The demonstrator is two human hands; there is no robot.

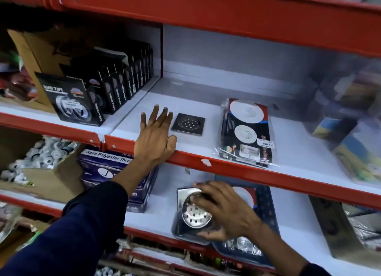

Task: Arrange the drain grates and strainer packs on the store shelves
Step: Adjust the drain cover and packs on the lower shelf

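Observation:
A dark square drain grate (188, 123) lies flat on the middle shelf (226, 168). My left hand (156, 135) rests open on that shelf just left of the grate, fingers spread, not touching it. A stack of strainer packs (246, 131) in clear wrap lies to the right of the grate. On the lower shelf my right hand (222, 209) grips a shiny steel square drain grate (192, 214), fingers over its top and thumb under its near edge. Another strainer pack (261, 201) lies beneath and behind that grate, partly hidden by my hand.
Black nano tape boxes (99, 94) stand at the left of the middle shelf. Blue thread boxes (107, 168) and a carton of white fittings (41, 156) sit lower left. Blurred packaged goods (350, 121) fill the right side. Red shelf edges run across.

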